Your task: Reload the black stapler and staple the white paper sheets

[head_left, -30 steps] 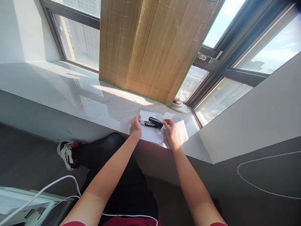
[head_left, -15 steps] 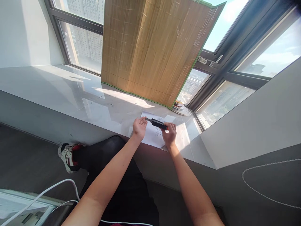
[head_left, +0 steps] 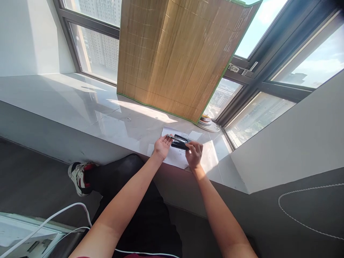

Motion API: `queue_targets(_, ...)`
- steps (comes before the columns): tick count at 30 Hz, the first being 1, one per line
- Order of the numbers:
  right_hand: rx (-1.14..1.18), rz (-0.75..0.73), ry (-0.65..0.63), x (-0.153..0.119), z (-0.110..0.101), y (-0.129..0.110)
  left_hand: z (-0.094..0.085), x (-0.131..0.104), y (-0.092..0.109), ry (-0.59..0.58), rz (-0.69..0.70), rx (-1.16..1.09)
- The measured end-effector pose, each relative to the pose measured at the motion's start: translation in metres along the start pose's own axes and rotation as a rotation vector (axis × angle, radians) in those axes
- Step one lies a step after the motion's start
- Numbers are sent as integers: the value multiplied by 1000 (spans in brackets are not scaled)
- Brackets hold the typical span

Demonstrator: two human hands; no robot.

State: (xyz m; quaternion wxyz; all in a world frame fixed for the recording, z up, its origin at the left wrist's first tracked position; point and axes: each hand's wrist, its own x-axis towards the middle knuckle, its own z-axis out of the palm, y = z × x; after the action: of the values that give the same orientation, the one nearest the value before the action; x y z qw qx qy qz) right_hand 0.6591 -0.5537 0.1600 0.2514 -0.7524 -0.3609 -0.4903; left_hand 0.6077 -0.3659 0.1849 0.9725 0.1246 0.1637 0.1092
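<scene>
A black stapler (head_left: 179, 144) is held in my right hand (head_left: 194, 154), its fingers closed round the right end. Its two black arms stand apart, and a thin metal strip shows between them, pointing left. My left hand (head_left: 162, 146) is palm up with its fingers stretched out, just below the strip's tip. Whether the fingertips touch the strip, I cannot tell. White paper sheets (head_left: 172, 157) with small dark drawings or print lie on the sill beneath both hands.
The pale, glossy window sill (head_left: 107, 125) carries tiny metal-looking bits (head_left: 129, 119). A bamboo blind (head_left: 172, 61) with green edging hangs behind the paper. Stacked round discs or plates (head_left: 208, 123) sit in the right corner. My leg and shoe (head_left: 79, 177) are at lower left, near a white cable (head_left: 61, 214).
The stapler has turned in my right hand, so its arms now show apart with metal between them. My left hand has moved slightly right, and its fingers have come nearer the stapler.
</scene>
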Motion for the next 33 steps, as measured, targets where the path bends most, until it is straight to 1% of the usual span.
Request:
queue_targets(3,13,84,-73,-1,0,0,0,1,-1,-5,22,38)
queue_targets(6,86,174,-86,0,-1,1,-1,4,-3,-7,38,69)
queue_targets(8,122,218,-64,2,-1,1,-3,6,-4,3,60,90)
queue_targets(10,114,262,-11,5,-3,1,-6,8,-5,-2,85,117)
queue_targets(13,77,358,65,10,-4,2,-9,10,-5,-52,111,162)
queue_targets(16,77,480,68,11,-4,5,-10,9,-5,-72,114,201)
queue_targets(20,103,620,-17,8,-1,8,-9,7,-6,-114,127,222)
queue_targets(23,129,696,-114,7,1,8,-8,7,-6,-132,129,224)
queue_targets(27,168,704,-248,7,3,8,-9,8,-7,-143,114,237)
queue_targets(31,168,708,-317,7,4,11,-9,8,-8,-116,119,250)
queue_targets(33,163,725,-332,7,5,13,-9,8,-8,-111,124,256)
